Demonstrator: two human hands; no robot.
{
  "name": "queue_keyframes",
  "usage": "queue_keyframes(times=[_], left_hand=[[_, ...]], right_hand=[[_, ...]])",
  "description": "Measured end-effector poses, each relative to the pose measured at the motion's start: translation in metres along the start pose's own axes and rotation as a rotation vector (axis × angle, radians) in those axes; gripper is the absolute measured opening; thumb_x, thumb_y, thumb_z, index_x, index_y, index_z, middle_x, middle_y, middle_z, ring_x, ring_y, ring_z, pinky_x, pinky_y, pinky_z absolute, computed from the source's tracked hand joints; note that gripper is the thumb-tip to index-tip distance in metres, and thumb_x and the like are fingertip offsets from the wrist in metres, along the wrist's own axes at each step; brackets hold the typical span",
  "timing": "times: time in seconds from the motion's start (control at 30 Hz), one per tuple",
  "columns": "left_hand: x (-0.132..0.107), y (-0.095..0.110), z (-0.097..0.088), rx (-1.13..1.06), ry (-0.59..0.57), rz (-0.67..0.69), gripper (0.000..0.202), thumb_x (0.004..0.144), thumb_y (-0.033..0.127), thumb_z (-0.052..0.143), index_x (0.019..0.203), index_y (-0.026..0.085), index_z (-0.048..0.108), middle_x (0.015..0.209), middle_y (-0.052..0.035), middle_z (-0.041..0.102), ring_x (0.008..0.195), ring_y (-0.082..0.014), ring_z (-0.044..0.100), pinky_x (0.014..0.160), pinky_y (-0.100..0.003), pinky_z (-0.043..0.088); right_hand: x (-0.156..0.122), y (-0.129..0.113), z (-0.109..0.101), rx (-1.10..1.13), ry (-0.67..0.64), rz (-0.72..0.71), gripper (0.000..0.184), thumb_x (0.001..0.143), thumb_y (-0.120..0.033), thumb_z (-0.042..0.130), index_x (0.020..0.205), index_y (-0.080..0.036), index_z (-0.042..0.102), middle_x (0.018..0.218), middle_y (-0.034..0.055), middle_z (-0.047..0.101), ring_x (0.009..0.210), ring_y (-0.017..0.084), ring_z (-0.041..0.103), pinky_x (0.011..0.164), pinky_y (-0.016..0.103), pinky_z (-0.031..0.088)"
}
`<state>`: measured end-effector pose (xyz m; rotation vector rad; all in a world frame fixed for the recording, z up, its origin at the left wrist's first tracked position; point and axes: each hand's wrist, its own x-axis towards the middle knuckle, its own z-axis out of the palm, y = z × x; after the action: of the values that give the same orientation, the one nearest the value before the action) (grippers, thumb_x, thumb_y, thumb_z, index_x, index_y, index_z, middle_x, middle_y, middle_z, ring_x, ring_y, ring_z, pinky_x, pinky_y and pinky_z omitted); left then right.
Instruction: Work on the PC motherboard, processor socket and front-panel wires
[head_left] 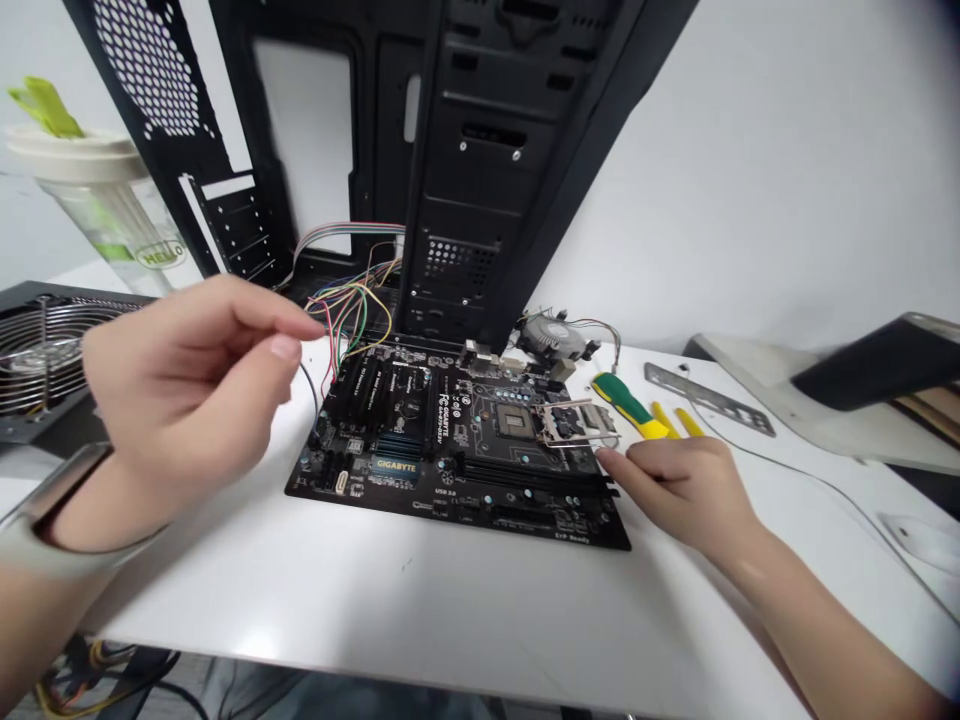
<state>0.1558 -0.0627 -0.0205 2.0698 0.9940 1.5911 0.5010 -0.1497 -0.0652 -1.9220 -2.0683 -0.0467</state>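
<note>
From the head camera, 1 Gigabyte motherboard (450, 440) lay flat on the white table (322, 600), its long axis running left to right and its far edge just beside the upright black PC case (480, 170). The left hand (187, 390) hung raised beside the board, its fingers (300, 325) pinched together near a bundle of coloured wires (352, 305), though I cannot tell whether they gripped a wire. The right hand (675, 490) lay relaxed, grasping nothing, its fingertips (611, 458) at the board's right edge near 1 green-and-yellow screwdriver handle (628, 405).
</note>
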Motion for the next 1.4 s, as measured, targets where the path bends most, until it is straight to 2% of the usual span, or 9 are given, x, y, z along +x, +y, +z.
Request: queue_keyframes(times=[0.2, 0.37, 0.5, 0.7, 0.9, 1.0, 1.1, 1.23, 1.4], left_hand=[[0.017, -0.017, -0.013, 0.478, -0.356, 0.005, 0.018, 0.079, 0.022, 0.051, 0.07, 0.015, 0.065, 0.051, 0.0051, 0.056, 0.048, -0.0078, 0.046, 0.052, -0.023, 0.031], [0.013, -0.018, -0.016, 0.403, -0.475, 0.101, 0.016, 0.077, 0.022, 0.046, 0.069, 0.02, 0.06, 0.05, 0.005, 0.055, 0.043, -0.0103, 0.047, 0.048, -0.024, 0.032], [-0.006, -0.01, -0.004, 0.439, -0.594, 0.171, 0.013, 0.081, 0.031, 0.052, 0.083, 0.019, 0.058, 0.058, 0.0026, 0.059, 0.047, -0.0146, 0.054, 0.046, -0.025, 0.034], [-0.028, -0.008, 0.008, 0.682, -0.822, 0.247, 0.038, 0.079, 0.033, 0.059, 0.114, 0.019, 0.053, 0.099, -0.0063, 0.065, 0.065, -0.0226, 0.064, 0.053, -0.033, 0.043], [-0.032, -0.013, 0.005, 0.714, -0.884, 0.199, 0.044, 0.084, 0.036, 0.055, 0.124, 0.021, 0.046, 0.104, -0.006, 0.066, 0.065, -0.0232, 0.067, 0.053, -0.034, 0.045], [-0.034, -0.016, 0.005, 0.707, -0.913, 0.184, 0.046, 0.086, 0.035, 0.053, 0.129, 0.022, 0.043, 0.104, -0.006, 0.067, 0.065, -0.0242, 0.068, 0.053, -0.035, 0.046], [-0.035, -0.019, 0.006, 0.734, -0.924, 0.195, 0.05, 0.085, 0.033, 0.053, 0.132, 0.021, 0.042, 0.109, -0.0075, 0.067, 0.068, -0.026, 0.069, 0.055, -0.038, 0.049], [-0.033, -0.019, 0.008, 0.734, -0.949, 0.158, 0.049, 0.084, 0.031, 0.054, 0.131, 0.022, 0.043, 0.115, -0.0079, 0.066, 0.077, -0.0273, 0.07, 0.06, -0.039, 0.053], [-0.032, -0.018, 0.008, 0.764, -0.983, 0.128, 0.049, 0.085, 0.033, 0.055, 0.131, 0.021, 0.046, 0.115, -0.0087, 0.066, 0.077, -0.0278, 0.071, 0.061, -0.039, 0.054]], right_hand=[[-0.003, 0.002, 0.006, -0.001, 0.163, -0.116, 0.051, 0.092, -0.038, 0.04, 0.048, -0.02, 0.02, 0.045, -0.0018, 0.024, 0.044, 0.011, 0.025, 0.048, 0.03, 0.022], [0.007, -0.017, 0.003, 0.082, 0.283, -0.143, 0.035, 0.091, -0.026, 0.048, 0.057, -0.021, 0.043, 0.052, -0.0003, 0.047, 0.05, 0.013, 0.045, 0.052, 0.029, 0.036], [0.015, -0.059, -0.003, 0.068, 0.379, -0.448, 0.011, 0.086, -0.025, 0.056, 0.077, -0.021, 0.058, 0.072, 0.0046, 0.063, 0.067, 0.017, 0.058, 0.063, 0.032, 0.044], [0.018, -0.095, -0.001, -0.167, 0.45, -0.737, 0.026, 0.086, -0.028, 0.058, 0.062, -0.019, 0.057, 0.065, 0.0046, 0.062, 0.063, 0.018, 0.052, 0.059, 0.034, 0.034], [0.037, -0.068, 0.008, -0.113, 0.344, -0.581, 0.018, 0.088, -0.026, 0.056, 0.075, -0.016, 0.064, 0.078, 0.0069, 0.068, 0.072, 0.02, 0.059, 0.065, 0.035, 0.043], [0.043, -0.051, 0.013, -0.027, 0.196, -0.552, 0.024, 0.091, -0.029, 0.053, 0.105, -0.013, 0.065, 0.113, 0.0149, 0.068, 0.103, 0.026, 0.063, 0.086, 0.043, 0.05], [0.045, -0.044, 0.018, 0.011, -0.048, -0.554, 0.044, 0.091, -0.035, 0.053, 0.131, -0.016, 0.054, 0.137, 0.0152, 0.055, 0.132, 0.031, 0.047, 0.105, 0.055, 0.04], [0.046, -0.045, 0.018, 0.011, -0.255, -0.467, 0.056, 0.089, -0.042, 0.054, 0.138, -0.014, 0.048, 0.135, 0.0152, 0.057, 0.135, 0.033, 0.043, 0.111, 0.065, 0.029], [0.046, -0.047, 0.016, -0.015, -0.23, -0.464, 0.056, 0.089, -0.044, 0.054, 0.133, -0.01, 0.051, 0.13, 0.0175, 0.06, 0.128, 0.033, 0.05, 0.11, 0.066, 0.028]])
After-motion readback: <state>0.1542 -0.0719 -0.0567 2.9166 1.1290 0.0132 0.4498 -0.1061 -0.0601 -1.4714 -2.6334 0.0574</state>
